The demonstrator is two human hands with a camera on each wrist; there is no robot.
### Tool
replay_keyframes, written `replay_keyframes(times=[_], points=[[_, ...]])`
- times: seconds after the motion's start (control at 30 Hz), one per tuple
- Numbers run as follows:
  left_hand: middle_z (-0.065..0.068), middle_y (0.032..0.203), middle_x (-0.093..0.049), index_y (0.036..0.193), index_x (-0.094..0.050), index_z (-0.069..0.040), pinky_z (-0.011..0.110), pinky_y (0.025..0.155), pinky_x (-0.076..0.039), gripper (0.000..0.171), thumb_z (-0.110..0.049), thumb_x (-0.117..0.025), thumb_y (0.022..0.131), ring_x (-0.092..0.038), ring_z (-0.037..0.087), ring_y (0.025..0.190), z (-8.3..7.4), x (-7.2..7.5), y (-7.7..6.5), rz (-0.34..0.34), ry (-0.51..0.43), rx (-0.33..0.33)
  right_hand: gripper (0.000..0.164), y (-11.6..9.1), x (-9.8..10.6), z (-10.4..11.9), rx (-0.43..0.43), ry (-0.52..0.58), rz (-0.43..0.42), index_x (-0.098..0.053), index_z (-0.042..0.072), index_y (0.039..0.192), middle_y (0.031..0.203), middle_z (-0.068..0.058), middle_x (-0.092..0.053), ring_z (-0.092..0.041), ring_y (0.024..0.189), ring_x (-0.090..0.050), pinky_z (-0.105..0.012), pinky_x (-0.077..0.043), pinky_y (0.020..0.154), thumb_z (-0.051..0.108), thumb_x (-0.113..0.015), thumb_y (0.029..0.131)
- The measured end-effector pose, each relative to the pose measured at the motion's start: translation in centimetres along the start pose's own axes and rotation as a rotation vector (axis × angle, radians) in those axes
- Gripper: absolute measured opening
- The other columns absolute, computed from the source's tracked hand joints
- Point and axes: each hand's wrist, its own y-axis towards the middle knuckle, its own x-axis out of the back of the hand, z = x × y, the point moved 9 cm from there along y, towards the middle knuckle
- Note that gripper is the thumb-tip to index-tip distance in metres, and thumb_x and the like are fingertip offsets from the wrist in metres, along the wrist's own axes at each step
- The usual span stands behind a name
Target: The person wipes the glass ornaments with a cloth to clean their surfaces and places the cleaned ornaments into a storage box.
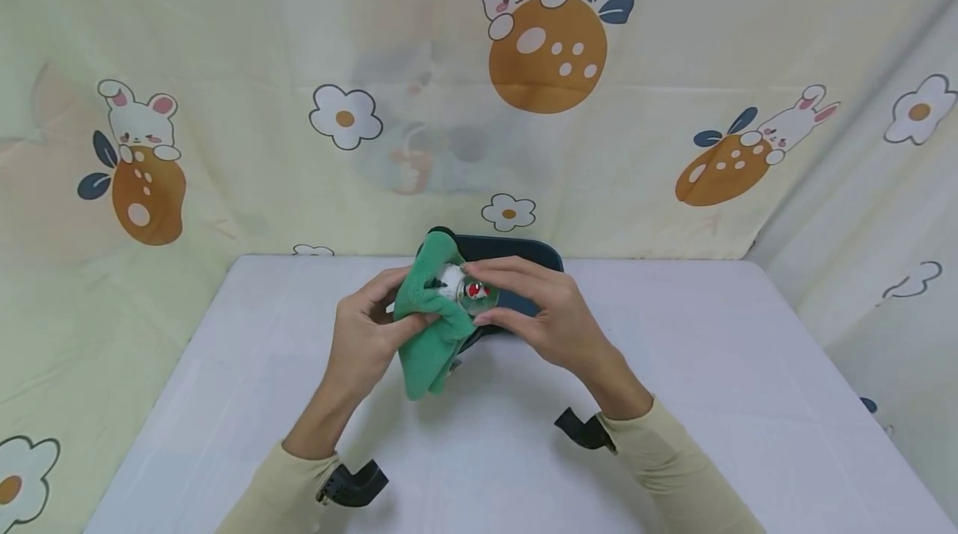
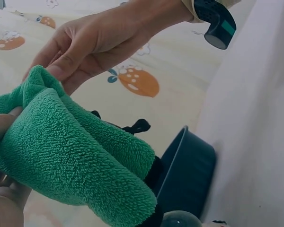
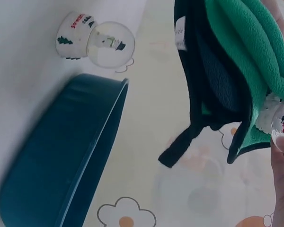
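A green towel [image 1: 434, 351] with dark edging and a hanging loop is bunched around the white base of a small snow globe [image 1: 476, 293]. My left hand [image 1: 362, 338] grips the towel and, through it, the base. From the other side, my right hand [image 1: 550, 309] holds the clear dome between thumb and fingers. Red and white details show inside the dome. In the left wrist view the towel [image 2: 75, 151] hides this globe. A second snow globe [image 3: 111, 45], with a snowman inside and a decorated white base, stands on the table in the right wrist view.
Behind the hands, at the table's far edge, sits a dark blue basin [image 1: 516, 248]. The second globe is beside it. A curtain [image 1: 419, 18] printed with rabbits and flowers hangs behind the white table [image 1: 748, 368].
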Motion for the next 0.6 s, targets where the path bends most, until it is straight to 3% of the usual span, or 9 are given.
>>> replay_keyframes(times=[0.33, 0.43, 0.6], points=[[0.010, 0.121, -0.070, 0.127, -0.069, -0.006, 0.036, 0.084, -0.062, 0.046, 0.003, -0.080, 0.083, -0.067, 0.024, 0.109, 0.3, 0.2, 0.1, 0.004, 0.002, 0.080, 0.054, 0.3, -0.2, 0.6, 0.139, 0.036, 0.072, -0.069, -0.002, 0.125, 0.129, -0.016, -0.067, -0.027, 0.123, -0.064, -0.028, -0.057, 0.093, -0.006, -0.085, 0.073], [0.010, 0.122, -0.070, 0.128, -0.069, -0.007, 0.036, 0.084, -0.062, 0.046, 0.002, -0.080, 0.084, -0.067, 0.023, 0.110, 0.2, 0.2, 0.1, 0.004, 0.003, 0.082, 0.055, 0.2, -0.2, 0.3, 0.108, 0.020, 0.061, -0.068, -0.002, 0.126, 0.130, -0.015, -0.066, -0.026, 0.123, -0.063, -0.027, -0.056, 0.094, -0.005, -0.085, 0.074], [0.011, 0.122, -0.070, 0.128, -0.068, -0.006, 0.036, 0.085, -0.061, 0.046, 0.003, -0.080, 0.084, -0.067, 0.023, 0.112, 0.1, -0.2, 0.1, 0.001, -0.016, 0.057, 0.056, 0.0, 0.0, -0.6, -0.023, -0.001, -0.002, -0.068, 0.002, 0.128, 0.128, -0.010, -0.067, -0.023, 0.120, -0.063, -0.027, -0.055, 0.095, -0.001, -0.086, 0.076]])
